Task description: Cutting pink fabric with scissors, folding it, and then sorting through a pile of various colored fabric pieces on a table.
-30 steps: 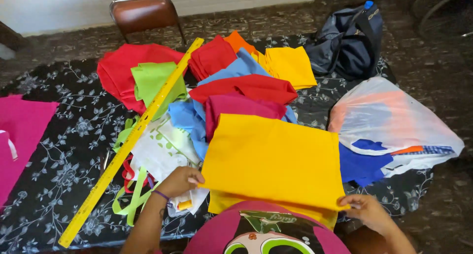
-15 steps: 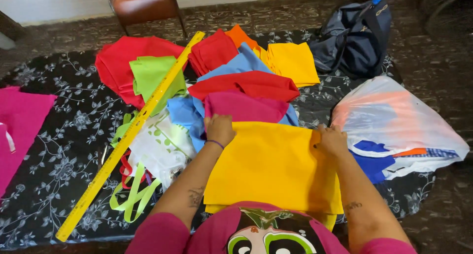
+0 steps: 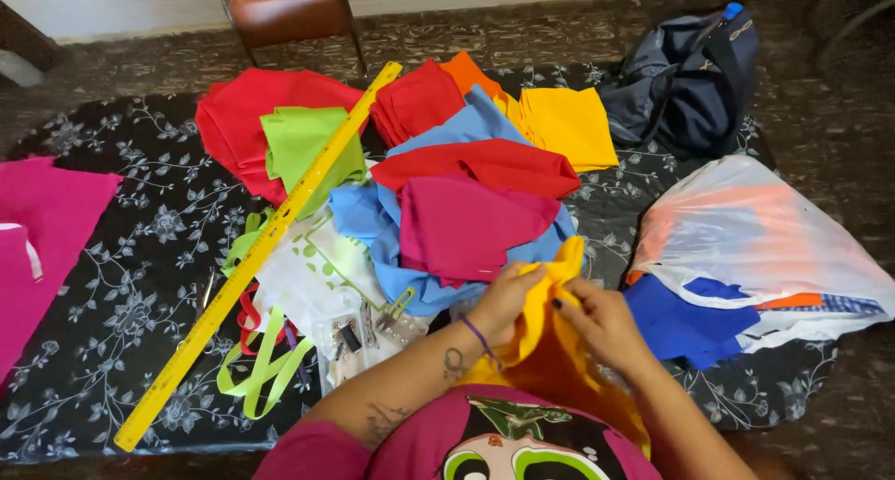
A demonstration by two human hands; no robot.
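STEP: gathering a bright yellow-orange sheet of cloth [image 3: 550, 349], judged mid-fold | GRIP: left hand [image 3: 503, 303] and right hand [image 3: 601, 322] both closed on its bunched top edge, near the desk [image 3: 112, 331] front | NEXT: likely needs edges aligned | PACKAGES: long yellow ruler [image 3: 256, 252] left of cloth; translucent white plastic bag [image 3: 755, 247] right; no labels legible

A soft, matt yellow cloth piece [image 3: 550, 340] is bunching in folds. A long, smooth yellow ruler [image 3: 261, 247] is lying on the matt black flower-printed cloth covering the bench [image 3: 103, 340]. A thin, glossy translucent white plastic bag [image 3: 755, 238] is crinkling beside a brown chair seat [image 3: 284, 5] that is shining faintly.
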